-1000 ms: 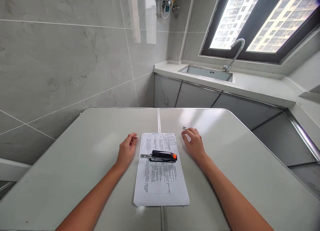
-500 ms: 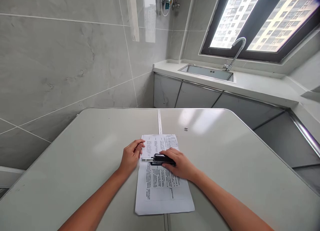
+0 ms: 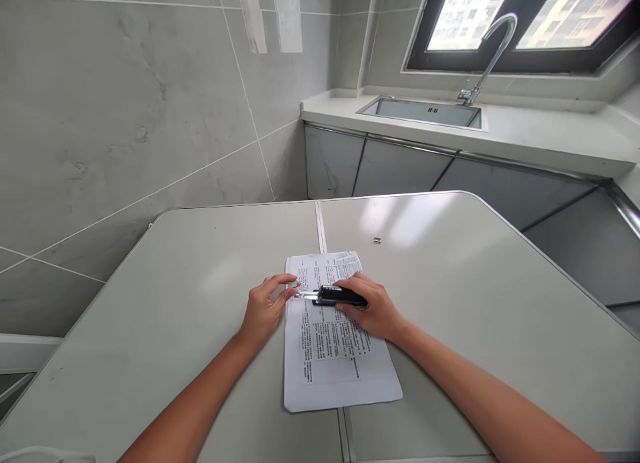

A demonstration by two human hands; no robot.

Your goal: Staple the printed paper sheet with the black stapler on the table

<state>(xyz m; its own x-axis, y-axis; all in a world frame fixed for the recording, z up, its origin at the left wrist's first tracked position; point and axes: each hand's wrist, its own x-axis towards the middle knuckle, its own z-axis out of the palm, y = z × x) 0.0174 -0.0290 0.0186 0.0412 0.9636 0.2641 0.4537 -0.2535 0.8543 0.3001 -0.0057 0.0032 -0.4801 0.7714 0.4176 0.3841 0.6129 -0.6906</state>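
- Our right hand grips the black stapler over the papers, mid-worktop.
- Our left hand meets its left end; whether it pinches anything, we cannot tell.
- Small strips lie to the far right.

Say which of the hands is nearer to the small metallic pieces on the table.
Right. The right hand, gripping the stapler, is on the near side of the small metallic pieces. The left hand is farther off, at the left edge of the papers.
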